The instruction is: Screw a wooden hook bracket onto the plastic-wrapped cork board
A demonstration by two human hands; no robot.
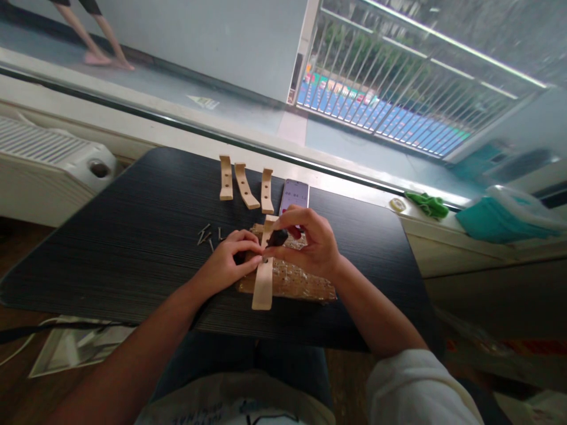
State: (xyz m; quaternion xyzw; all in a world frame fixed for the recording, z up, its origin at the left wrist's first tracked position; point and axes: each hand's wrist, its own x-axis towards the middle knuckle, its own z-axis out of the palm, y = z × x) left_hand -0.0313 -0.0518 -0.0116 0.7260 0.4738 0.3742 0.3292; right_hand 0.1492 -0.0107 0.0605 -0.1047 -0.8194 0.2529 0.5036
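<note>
A pale wooden hook piece (pixel 264 286) with a hole lies across a cardboard block (pixel 305 277) wrapped in clear plastic. My right hand (pixel 312 242) is closed around a short black screwdriver (pixel 277 237), tilted over the wooden piece. On the piece's left side, my left hand (pixel 234 257) has thumb and fingers pinched close to the screwdriver's lower end. Whatever sits between those fingertips is too small to make out. Several loose screws (pixel 204 235) lie left of the block. Three more wooden hooks (pixel 243 186) are lined up behind it.
A phone (pixel 295 196) showing a timer lies at the back of the black table (pixel 133 236). On the sill are a tape roll (pixel 397 205), a green cloth (pixel 427 205) and a teal box (pixel 496 215). A radiator (pixel 57 153) stands left; someone's legs show beyond the glass.
</note>
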